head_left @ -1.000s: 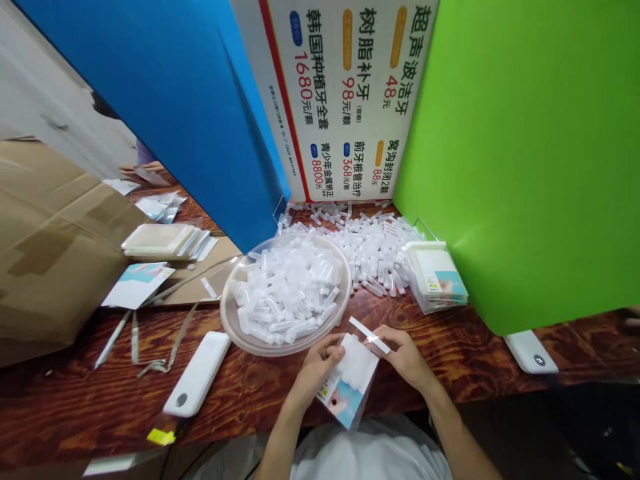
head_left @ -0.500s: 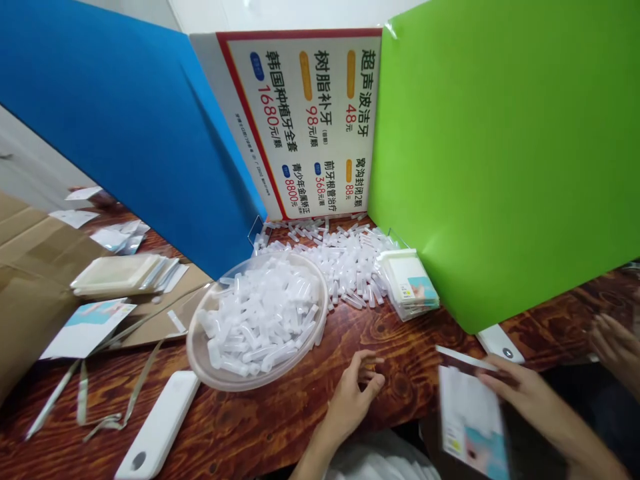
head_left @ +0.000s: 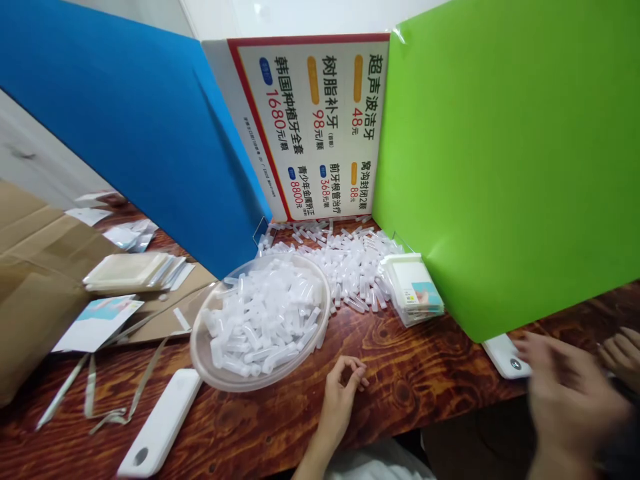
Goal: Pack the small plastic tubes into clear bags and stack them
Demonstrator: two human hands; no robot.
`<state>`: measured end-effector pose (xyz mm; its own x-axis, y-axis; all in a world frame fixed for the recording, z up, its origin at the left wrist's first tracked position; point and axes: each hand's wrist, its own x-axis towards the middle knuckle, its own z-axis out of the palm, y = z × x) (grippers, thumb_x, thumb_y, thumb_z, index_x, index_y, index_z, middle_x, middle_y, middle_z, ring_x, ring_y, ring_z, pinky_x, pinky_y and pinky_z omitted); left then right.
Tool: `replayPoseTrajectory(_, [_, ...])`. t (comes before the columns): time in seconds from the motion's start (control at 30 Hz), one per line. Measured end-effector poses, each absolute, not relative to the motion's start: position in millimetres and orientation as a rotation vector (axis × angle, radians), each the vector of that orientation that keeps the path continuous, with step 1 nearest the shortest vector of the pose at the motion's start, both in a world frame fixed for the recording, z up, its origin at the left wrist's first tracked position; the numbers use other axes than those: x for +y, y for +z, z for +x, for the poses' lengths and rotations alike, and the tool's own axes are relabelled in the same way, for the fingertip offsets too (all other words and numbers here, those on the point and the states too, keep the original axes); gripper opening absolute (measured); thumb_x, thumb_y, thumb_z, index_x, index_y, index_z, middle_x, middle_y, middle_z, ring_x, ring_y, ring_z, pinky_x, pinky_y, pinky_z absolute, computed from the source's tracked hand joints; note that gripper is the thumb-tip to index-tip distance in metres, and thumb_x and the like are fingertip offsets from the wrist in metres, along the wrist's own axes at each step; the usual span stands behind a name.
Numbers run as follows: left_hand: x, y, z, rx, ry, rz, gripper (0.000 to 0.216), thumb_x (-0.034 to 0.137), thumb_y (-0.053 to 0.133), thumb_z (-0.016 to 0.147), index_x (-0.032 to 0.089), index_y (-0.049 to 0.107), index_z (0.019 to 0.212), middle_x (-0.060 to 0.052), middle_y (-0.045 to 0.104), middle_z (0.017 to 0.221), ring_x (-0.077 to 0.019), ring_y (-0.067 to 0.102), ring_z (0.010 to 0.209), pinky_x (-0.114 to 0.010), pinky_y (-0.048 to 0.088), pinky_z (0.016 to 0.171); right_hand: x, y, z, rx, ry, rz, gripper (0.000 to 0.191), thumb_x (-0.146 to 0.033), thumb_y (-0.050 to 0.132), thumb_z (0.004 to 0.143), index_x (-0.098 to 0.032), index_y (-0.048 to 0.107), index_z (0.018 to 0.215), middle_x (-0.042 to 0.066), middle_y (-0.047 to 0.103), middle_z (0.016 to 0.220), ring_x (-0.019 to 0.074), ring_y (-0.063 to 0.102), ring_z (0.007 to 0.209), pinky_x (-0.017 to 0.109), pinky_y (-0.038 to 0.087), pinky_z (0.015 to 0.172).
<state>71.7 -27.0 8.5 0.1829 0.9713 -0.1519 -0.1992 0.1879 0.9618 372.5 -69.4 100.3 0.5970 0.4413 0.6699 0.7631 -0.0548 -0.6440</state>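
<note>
My left hand (head_left: 344,387) rests on the wooden table in front of the round plastic tub (head_left: 197,357). Its fingers are curled in, thumb near the index finger, and nothing shows between them. Small white plastic tubes (head_left: 267,313) fill the tub, and a loose heap of tubes (head_left: 355,267) lies behind it. At the right edge of the table my right hand (head_left: 575,400) is smeared by motion. A gap shows between its thumb and fingers, with no object visible in it. Beyond the left hand lies a stack of clear card packets (head_left: 415,290).
A blue panel (head_left: 130,120), a printed price board (head_left: 310,127) and a green panel (head_left: 505,153) stand around the back. White flat bars (head_left: 163,420) lie under the panels. At left are a cardboard box (head_left: 40,293) and a printed card (head_left: 97,323). Another person's hand (head_left: 623,350) is far right.
The card packet of tubes held in my right hand is out of view, and that hand has moved right and up. My left hand's fingers have curled closer together.
</note>
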Motion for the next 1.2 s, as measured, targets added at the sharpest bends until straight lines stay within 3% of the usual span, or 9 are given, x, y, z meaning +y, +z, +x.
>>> replayPoseTrajectory(0.07, [-27.4, 8.3, 70.0, 1.023, 1.063, 1.002, 0.039, 0.055, 0.069, 0.087, 0.018, 0.058, 0.080, 0.000, 0.061, 0.081, -0.0126, 0.063, 0.065, -0.023, 0.049, 0.060, -33.0, 91.4, 343.1, -1.326, -0.283, -1.657, 0.027, -0.043, 0.063, 0.093, -0.021, 0.075, 0.103, 0.011, 0.076, 0.094, 0.0264, 0.072, 0.082, 0.041, 0.055, 0.076])
replayPoseTrajectory(0.17, [-28.7, 4.7, 65.4, 1.044, 1.068, 1.017, 0.046, 0.064, 0.065, 0.086, 0.018, 0.062, 0.080, 0.000, 0.062, 0.071, -0.0148, 0.062, 0.062, -0.024, 0.048, 0.059, 13.3, 73.3, 316.6, -1.668, -0.298, -1.563, 0.029, -0.034, 0.051, 0.100, -0.017, 0.071, 0.113, 0.014, 0.074, 0.114, 0.0283, 0.068, 0.106, 0.047, 0.051, 0.095])
replayPoseTrajectory(0.37, [-22.5, 2.8, 50.2, 1.090, 1.031, 1.056, 0.078, 0.079, 0.035, 0.091, 0.020, 0.053, 0.044, -0.007, 0.061, 0.052, -0.0189, 0.060, 0.057, -0.031, 0.050, 0.068, 26.3, 44.1, 303.4, -1.728, -0.441, -1.509, 0.016, -0.018, 0.056, 0.098, -0.019, 0.072, 0.094, 0.008, 0.077, 0.097, 0.0239, 0.070, 0.093, 0.045, 0.045, 0.097])
replayPoseTrajectory(0.53, [-3.1, 15.2, 48.7, 1.067, 0.961, 0.952, 0.079, 0.082, 0.034, 0.089, 0.017, 0.065, 0.056, -0.008, 0.065, 0.057, -0.0202, 0.062, 0.058, -0.032, 0.049, 0.062, 12.0, 34.2, 301.4, -1.713, -0.473, -1.583, 0.023, -0.023, 0.056, 0.099, -0.017, 0.066, 0.119, 0.016, 0.070, 0.126, 0.0310, 0.064, 0.117, 0.054, 0.039, 0.107])
replayPoseTrajectory(0.6, [4.2, 17.3, 51.0, 1.041, 0.933, 0.926, 0.078, 0.084, 0.039, 0.086, 0.016, 0.066, 0.061, -0.008, 0.066, 0.058, -0.0202, 0.063, 0.058, -0.031, 0.049, 0.061, 6.9, 32.1, 300.4, -1.685, -0.479, -1.579, 0.027, -0.020, 0.056, 0.098, -0.018, 0.064, 0.124, 0.014, 0.073, 0.120, 0.0292, 0.067, 0.111, 0.057, 0.036, 0.109])
replayPoseTrajectory(0.73, [14.6, 16.2, 58.1, 0.954, 0.890, 0.825, 0.078, 0.086, 0.049, 0.080, 0.011, 0.071, 0.083, -0.010, 0.071, 0.071, -0.0200, 0.067, 0.063, -0.031, 0.052, 0.063, -8.1, 34.5, 284.0, -1.657, -0.454, -1.441, 0.022, -0.011, 0.062, 0.092, -0.025, 0.071, 0.107, 0.006, 0.075, 0.094, 0.0240, 0.069, 0.089, 0.052, 0.046, 0.101])
replayPoseTrajectory(0.87, [22.6, 16.3, 66.0, 0.919, 0.873, 0.788, 0.078, 0.081, 0.054, 0.082, 0.011, 0.067, 0.114, -0.013, 0.074, 0.096, -0.0216, 0.069, 0.076, -0.032, 0.054, 0.070, -26.0, 42.7, 242.5, -1.888, -0.060, -1.183, 0.033, -0.006, 0.060, 0.091, -0.031, 0.071, 0.109, 0.003, 0.073, 0.091, 0.0243, 0.068, 0.089, 0.046, 0.054, 0.086])
replayPoseTrajectory(1.0, [24.5, 19.6, 58.0, 1.053, 0.901, 0.978, 0.063, 0.072, 0.068, 0.077, 0.011, 0.071, 0.093, -0.007, 0.072, 0.086, -0.0215, 0.062, 0.080, -0.031, 0.050, 0.075, -23.9, 46.7, 213.7, -1.976, 0.397, -1.034, 0.019, -0.018, 0.065, 0.092, -0.031, 0.069, 0.106, 0.003, 0.072, 0.092, 0.0244, 0.066, 0.087, 0.041, 0.057, 0.078])
replayPoseTrajectory(1.2, [-1.1, 14.9, 8.4, 1.210, 0.759, 1.123, 0.054, 0.067, 0.063, 0.083, 0.013, 0.069, 0.082, -0.001, 0.063, 0.071, -0.0177, 0.054, 0.067, -0.026, 0.044, 0.061, 52.2, 29.7, 221.0, -1.695, 0.213, -1.414, 0.019, -0.023, 0.053, 0.100, -0.023, 0.071, 0.106, 0.009, 0.070, 0.096, 0.0257, 0.065, 0.092, 0.040, 0.054, 0.082])
